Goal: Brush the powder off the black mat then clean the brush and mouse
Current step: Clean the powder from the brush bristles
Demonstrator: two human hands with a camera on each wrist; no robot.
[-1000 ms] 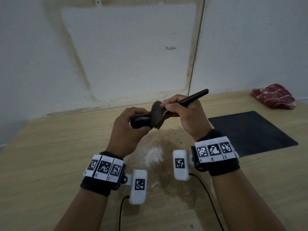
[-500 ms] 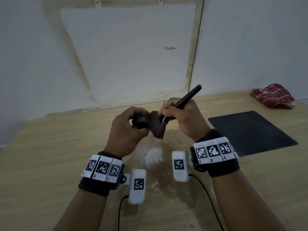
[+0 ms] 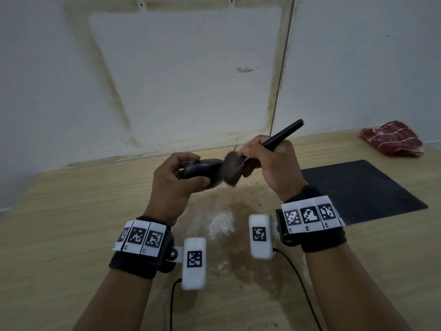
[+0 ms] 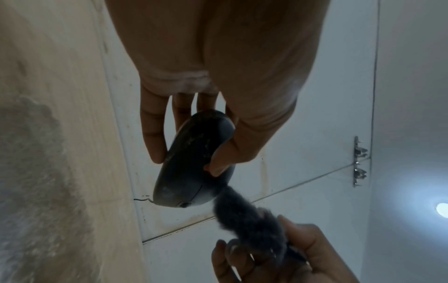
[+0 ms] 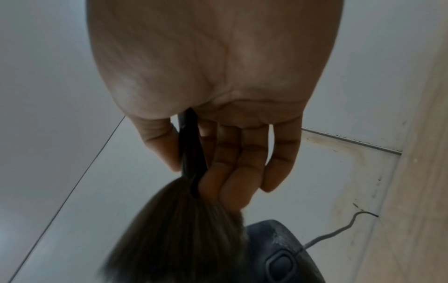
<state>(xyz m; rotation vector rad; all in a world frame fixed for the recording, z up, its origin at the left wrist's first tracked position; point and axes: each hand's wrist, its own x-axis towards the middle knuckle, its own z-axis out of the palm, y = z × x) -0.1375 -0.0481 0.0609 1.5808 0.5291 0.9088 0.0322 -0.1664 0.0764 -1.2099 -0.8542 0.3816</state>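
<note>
My left hand [image 3: 177,177] grips a black computer mouse [image 3: 202,172] in the air above the wooden table, thumb on one side and fingers on the other; the left wrist view shows the mouse [image 4: 194,164] dusted with faint powder streaks. My right hand [image 3: 267,161] holds a black-handled brush [image 3: 281,133] near its ferrule. The soft grey bristles [image 3: 231,172] lie against the mouse's front end, seen close in the right wrist view as the brush [image 5: 174,226] beside the mouse [image 5: 278,254]. The black mat [image 3: 362,189] lies flat to the right.
A small heap of white powder [image 3: 220,223] sits on a dusty patch of the table [image 3: 59,211] below my hands. A folded red cloth [image 3: 393,142] lies at the far right by the wall. A thin grey mouse cable [image 5: 339,227] trails toward the wall.
The brush head has swept over the mouse's front end, first downward then back up. The handle tilted up and back. My left hand turned the mouse slightly.
</note>
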